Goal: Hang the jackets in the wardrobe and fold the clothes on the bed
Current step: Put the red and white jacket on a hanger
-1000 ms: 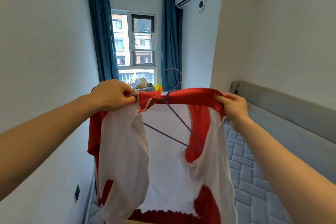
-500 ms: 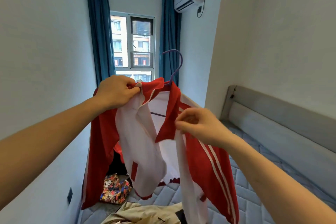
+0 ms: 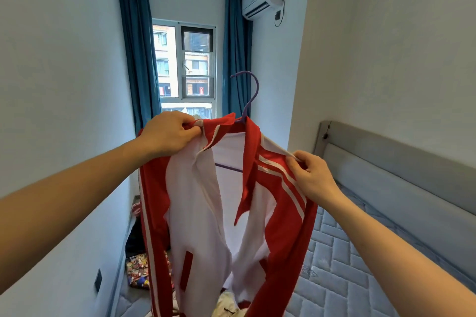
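Plainly, from the head view, the main risk was the red-and-white jacket sliding off the purple hanger before it reached the wardrobe, which was nowhere in sight. The jacket hung open at the front, and only the hook and a short run of the crossbar showed, so I could not tell whether both shoulders were seated on the hanger arms. If one was not, letting go of that side would probably let the cloth slump and pull the hanger askew. A second hazard was the hem and the long sleeves: they dangled low over the near end of the bed, just above a beige garment lying there, and could drag or snag on it as the jacket was carried off.

The left hand was raised at arm's length, knuckles toward the camera, fingers curled tight and pinching the jacket's left collar edge close to the hook. The right hand sat lower and nearer the bed's headboard side, thumb and fingertips nipping the striped right shoulder seam, wrist bent slightly down. Neither hand gripped the hanger itself, so the hanger rode only on the cloth. A patterned bundle lay beside the bed's left edge, against the wall.
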The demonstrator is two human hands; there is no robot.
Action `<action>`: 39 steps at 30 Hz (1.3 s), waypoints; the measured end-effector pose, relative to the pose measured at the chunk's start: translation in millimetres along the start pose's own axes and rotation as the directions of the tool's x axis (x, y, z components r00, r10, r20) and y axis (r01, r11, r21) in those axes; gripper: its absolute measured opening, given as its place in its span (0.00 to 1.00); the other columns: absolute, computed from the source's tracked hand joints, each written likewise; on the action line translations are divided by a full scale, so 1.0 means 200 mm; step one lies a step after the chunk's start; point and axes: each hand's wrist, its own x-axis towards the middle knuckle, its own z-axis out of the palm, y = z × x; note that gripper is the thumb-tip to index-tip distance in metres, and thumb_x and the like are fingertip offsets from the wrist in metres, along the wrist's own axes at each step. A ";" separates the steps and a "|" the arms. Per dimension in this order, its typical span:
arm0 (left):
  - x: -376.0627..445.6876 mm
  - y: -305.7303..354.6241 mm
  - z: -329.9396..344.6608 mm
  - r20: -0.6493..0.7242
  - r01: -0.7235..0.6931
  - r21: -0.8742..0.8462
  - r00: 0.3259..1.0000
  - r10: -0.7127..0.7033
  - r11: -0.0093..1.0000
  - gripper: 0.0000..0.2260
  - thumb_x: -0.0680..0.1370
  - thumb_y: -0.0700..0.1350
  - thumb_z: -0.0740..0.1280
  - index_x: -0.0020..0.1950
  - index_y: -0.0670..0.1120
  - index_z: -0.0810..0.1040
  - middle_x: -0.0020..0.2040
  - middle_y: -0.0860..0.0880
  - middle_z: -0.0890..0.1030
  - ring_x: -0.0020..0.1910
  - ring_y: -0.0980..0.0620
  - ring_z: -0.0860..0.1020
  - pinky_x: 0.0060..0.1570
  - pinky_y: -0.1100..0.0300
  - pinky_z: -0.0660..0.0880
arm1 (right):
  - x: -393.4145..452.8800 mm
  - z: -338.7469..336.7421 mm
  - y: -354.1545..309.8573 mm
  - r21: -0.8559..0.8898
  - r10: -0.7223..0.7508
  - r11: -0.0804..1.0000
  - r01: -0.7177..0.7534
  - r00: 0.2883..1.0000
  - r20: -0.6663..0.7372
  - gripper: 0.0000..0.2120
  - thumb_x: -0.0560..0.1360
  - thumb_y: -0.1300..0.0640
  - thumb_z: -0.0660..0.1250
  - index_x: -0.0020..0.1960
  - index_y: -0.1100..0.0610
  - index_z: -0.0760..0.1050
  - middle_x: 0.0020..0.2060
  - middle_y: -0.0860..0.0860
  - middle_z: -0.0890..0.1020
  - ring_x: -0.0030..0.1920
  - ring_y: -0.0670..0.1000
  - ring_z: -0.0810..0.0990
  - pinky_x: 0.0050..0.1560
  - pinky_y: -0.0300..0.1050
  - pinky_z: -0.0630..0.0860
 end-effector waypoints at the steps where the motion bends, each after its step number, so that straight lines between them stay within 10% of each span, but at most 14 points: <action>1: -0.01 -0.01 0.00 0.051 0.003 -0.007 0.999 -0.003 1.000 0.17 0.81 0.64 0.63 0.51 0.55 0.84 0.41 0.58 0.81 0.41 0.54 0.79 0.46 0.48 0.81 | 0.00 0.00 0.00 0.000 0.006 1.000 -0.006 1.000 -0.025 0.17 0.83 0.46 0.64 0.38 0.49 0.78 0.32 0.44 0.81 0.34 0.46 0.79 0.40 0.51 0.78; 6: -0.10 0.04 0.00 0.160 -0.116 -0.173 0.976 0.145 0.978 0.16 0.76 0.67 0.66 0.59 0.61 0.78 0.49 0.63 0.80 0.48 0.60 0.79 0.48 0.61 0.76 | -0.03 -0.01 -0.02 -0.006 -0.017 1.000 0.016 0.997 -0.075 0.15 0.82 0.46 0.65 0.38 0.47 0.80 0.32 0.42 0.82 0.35 0.48 0.81 0.39 0.52 0.81; 11: -0.12 0.18 0.00 0.102 -0.107 -0.251 0.985 0.136 0.962 0.13 0.82 0.54 0.67 0.56 0.46 0.84 0.48 0.46 0.84 0.47 0.46 0.80 0.52 0.45 0.78 | -0.05 0.01 -0.08 -0.016 -0.068 0.997 0.069 0.994 0.091 0.16 0.83 0.47 0.64 0.39 0.53 0.77 0.32 0.49 0.79 0.34 0.48 0.77 0.42 0.57 0.77; 15: -0.13 0.29 0.01 0.104 -0.130 -0.248 0.982 0.160 0.960 0.09 0.82 0.53 0.67 0.52 0.49 0.84 0.41 0.50 0.81 0.41 0.50 0.78 0.45 0.51 0.74 | -0.05 0.03 -0.16 -0.031 -0.126 0.990 0.135 0.969 0.214 0.19 0.84 0.48 0.62 0.40 0.59 0.73 0.31 0.51 0.76 0.34 0.50 0.73 0.41 0.57 0.73; 20: -0.14 0.24 0.01 0.071 -0.062 -0.285 0.994 0.085 0.957 0.10 0.83 0.53 0.66 0.53 0.49 0.83 0.44 0.48 0.82 0.45 0.47 0.80 0.54 0.44 0.78 | -0.07 -0.04 -0.19 -0.011 -0.146 0.988 0.152 0.966 0.215 0.13 0.84 0.43 0.61 0.49 0.47 0.81 0.38 0.43 0.83 0.41 0.44 0.81 0.47 0.45 0.79; 27: -0.11 0.30 0.07 0.134 -0.127 -0.306 0.975 0.175 0.944 0.07 0.81 0.59 0.67 0.53 0.59 0.82 0.43 0.61 0.81 0.44 0.59 0.79 0.47 0.58 0.74 | -0.04 0.05 -0.25 0.051 -0.152 0.988 0.145 0.975 0.160 0.15 0.84 0.52 0.63 0.44 0.59 0.81 0.37 0.53 0.82 0.40 0.54 0.80 0.50 0.58 0.79; 34: -0.13 0.17 0.04 0.139 -0.119 -0.148 0.980 0.140 0.982 0.14 0.82 0.63 0.62 0.55 0.57 0.83 0.47 0.54 0.83 0.46 0.54 0.80 0.52 0.45 0.81 | -0.04 0.05 -0.25 0.111 -0.136 0.986 0.123 0.984 0.118 0.15 0.84 0.51 0.65 0.44 0.57 0.83 0.38 0.52 0.84 0.42 0.54 0.82 0.50 0.58 0.81; 39: -0.13 0.12 0.01 0.006 -0.089 -0.145 0.996 0.091 0.985 0.17 0.80 0.67 0.59 0.50 0.59 0.82 0.41 0.58 0.82 0.41 0.56 0.79 0.47 0.47 0.81 | -0.02 -0.08 -0.17 -0.066 -0.055 0.995 0.074 0.966 0.252 0.14 0.81 0.39 0.65 0.47 0.47 0.81 0.37 0.45 0.82 0.34 0.42 0.77 0.38 0.39 0.76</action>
